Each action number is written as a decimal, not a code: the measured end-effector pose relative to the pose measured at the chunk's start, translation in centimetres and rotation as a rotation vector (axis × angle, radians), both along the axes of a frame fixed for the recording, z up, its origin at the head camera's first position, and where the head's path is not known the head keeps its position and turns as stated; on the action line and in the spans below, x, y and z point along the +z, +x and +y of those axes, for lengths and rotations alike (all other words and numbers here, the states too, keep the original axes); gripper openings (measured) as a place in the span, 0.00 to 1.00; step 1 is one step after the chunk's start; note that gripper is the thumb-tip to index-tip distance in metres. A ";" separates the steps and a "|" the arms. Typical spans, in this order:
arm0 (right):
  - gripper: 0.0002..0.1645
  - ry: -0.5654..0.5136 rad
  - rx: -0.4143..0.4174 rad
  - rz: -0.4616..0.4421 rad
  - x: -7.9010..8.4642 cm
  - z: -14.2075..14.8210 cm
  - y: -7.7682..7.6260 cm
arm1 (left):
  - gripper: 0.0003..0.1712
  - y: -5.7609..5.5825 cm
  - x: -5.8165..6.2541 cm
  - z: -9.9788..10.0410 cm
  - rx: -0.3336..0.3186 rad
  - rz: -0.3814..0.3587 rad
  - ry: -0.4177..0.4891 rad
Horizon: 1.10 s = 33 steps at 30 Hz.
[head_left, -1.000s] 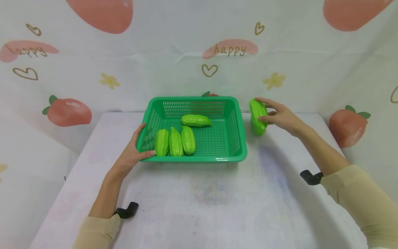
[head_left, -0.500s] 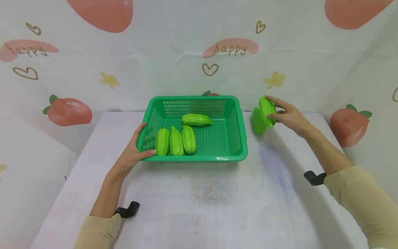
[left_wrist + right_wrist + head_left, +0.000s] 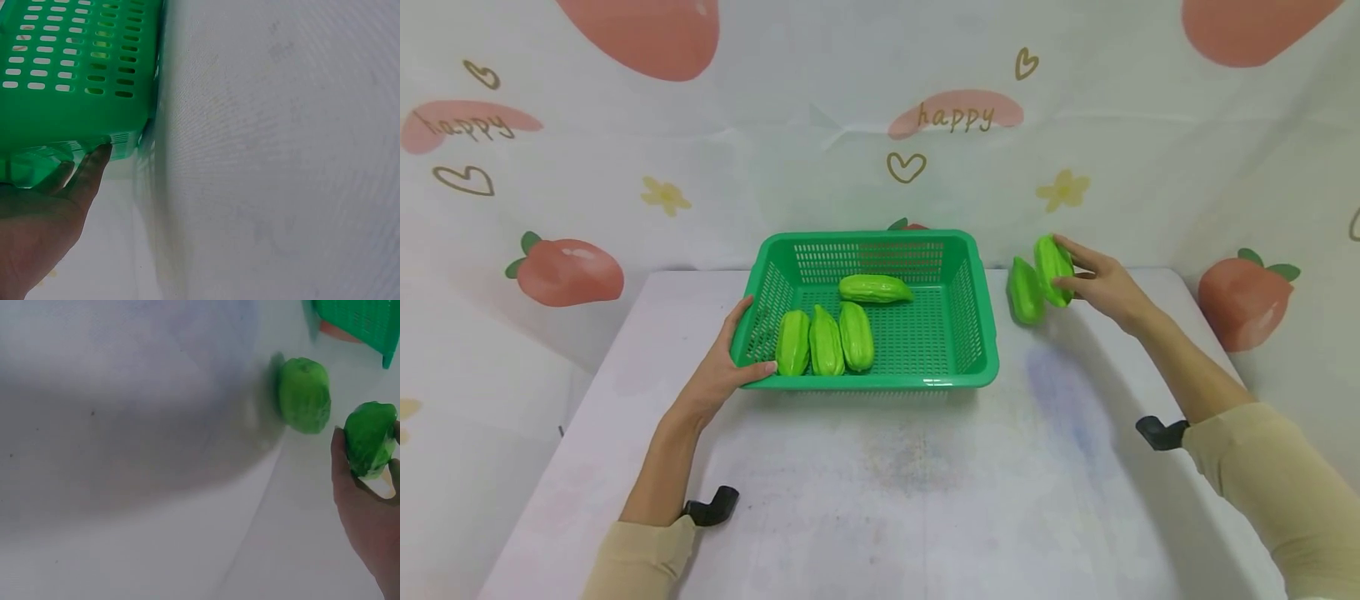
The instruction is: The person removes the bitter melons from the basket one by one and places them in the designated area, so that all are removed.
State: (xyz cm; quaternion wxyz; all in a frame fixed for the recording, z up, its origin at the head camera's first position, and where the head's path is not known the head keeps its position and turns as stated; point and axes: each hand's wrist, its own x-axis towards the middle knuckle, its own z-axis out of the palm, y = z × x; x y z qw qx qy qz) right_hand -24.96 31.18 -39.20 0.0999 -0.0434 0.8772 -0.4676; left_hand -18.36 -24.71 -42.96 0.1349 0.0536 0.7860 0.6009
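My left hand (image 3: 718, 371) grips the front left corner of a green plastic basket (image 3: 880, 382), its thumb over the front rim and its fingers along the left side. In the left wrist view, fingers (image 3: 94, 169) reach the slotted outer wall. Inside the basket, three light green, ridged bitter melons (image 3: 826, 342) lie side by side at the left front; another bitter melon (image 3: 876, 289) lies crosswise behind them. To the basket's right, my right hand (image 3: 1105, 287) pinches a bitter melon (image 3: 1052, 271) between thumb and fingers, held above the table. Left of it, one more bitter melon (image 3: 1025, 293) rests on the table.
The basket stands near the back of a whitish, stained table (image 3: 917, 483). A white cloth backdrop (image 3: 820, 83) printed with fruit, hearts and flowers hangs right behind it. Black wrist devices (image 3: 1161, 433) sit at both sleeve cuffs.
My right hand has moved to the right with its bitter melon, away from the one on the table, which now shows separately. My left hand and the basket have stayed in place.
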 end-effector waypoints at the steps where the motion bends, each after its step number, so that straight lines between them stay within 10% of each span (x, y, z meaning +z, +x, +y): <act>1: 0.43 0.001 -0.002 0.000 -0.1 0.1 0.0 | 0.59 0.0 0.0 0.0 -0.001 0.000 0.003; 33: 0.44 0.047 -0.023 -0.055 -4.4 1.8 -0.3 | 0.59 0.1 -0.2 0.1 0.007 0.015 -0.001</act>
